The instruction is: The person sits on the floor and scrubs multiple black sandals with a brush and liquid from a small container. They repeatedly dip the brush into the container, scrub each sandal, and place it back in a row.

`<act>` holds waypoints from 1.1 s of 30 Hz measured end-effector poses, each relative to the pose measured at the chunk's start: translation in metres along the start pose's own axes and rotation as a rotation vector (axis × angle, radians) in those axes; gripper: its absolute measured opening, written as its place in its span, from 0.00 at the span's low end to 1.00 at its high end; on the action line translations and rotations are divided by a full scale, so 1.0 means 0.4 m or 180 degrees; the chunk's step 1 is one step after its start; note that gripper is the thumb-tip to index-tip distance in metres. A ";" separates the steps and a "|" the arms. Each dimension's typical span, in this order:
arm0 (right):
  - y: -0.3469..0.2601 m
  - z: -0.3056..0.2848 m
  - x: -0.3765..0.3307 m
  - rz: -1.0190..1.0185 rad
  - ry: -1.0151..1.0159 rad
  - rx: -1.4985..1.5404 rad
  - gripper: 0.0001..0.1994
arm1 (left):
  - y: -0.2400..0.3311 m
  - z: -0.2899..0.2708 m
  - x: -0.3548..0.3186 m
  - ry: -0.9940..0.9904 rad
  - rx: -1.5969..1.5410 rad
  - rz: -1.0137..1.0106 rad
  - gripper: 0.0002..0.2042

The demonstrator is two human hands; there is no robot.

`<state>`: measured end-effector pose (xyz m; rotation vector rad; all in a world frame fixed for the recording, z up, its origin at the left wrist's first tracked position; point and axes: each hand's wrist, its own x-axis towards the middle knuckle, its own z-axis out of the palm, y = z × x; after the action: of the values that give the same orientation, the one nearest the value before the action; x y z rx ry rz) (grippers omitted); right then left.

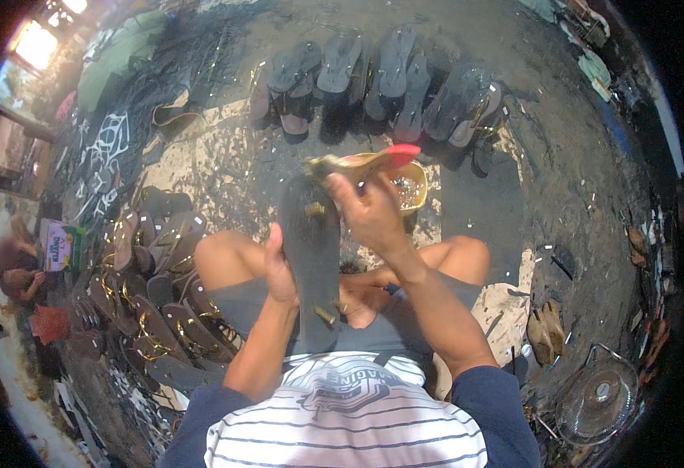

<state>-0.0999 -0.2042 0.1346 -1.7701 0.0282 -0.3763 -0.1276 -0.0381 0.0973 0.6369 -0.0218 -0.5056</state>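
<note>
My left hand grips a long dark sandal sole by its left edge, with the thumb up along the side and the fingers hidden behind it. The sole stands lengthwise over my lap. Small yellowish pieces show on its face near the top and again lower down. Above the sole's upper right edge, my right hand is closed around a curved tool with a gold-yellow body and a red end. The tool is blurred, so its exact kind is unclear.
A yellow container of small bits stands behind my right hand. Dark soles form a row at the far side. Gold-strapped sandals pile up at left. A dark sheet lies at right, a round fan lower right. Another person sits far left.
</note>
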 end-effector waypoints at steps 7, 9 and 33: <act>0.361 -0.149 0.044 0.0333 -0.0433 -0.2495 0.16 | -0.031 -0.045 -0.162 0.0266 -0.0336 -0.0396 0.49; 0.356 -0.149 0.062 0.0183 -0.0930 -0.3393 0.14 | -0.044 0.013 -0.221 0.0763 -0.0589 -0.0508 0.49; 0.051 -0.044 -0.085 -0.0872 -0.0401 -0.1439 0.20 | 0.014 0.043 0.182 -0.0571 -0.1039 0.0055 0.35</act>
<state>-0.1331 -0.2183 0.1103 -2.2508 -0.2380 -0.4816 -0.0641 -0.0774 0.1045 0.2707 -0.1119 -0.5345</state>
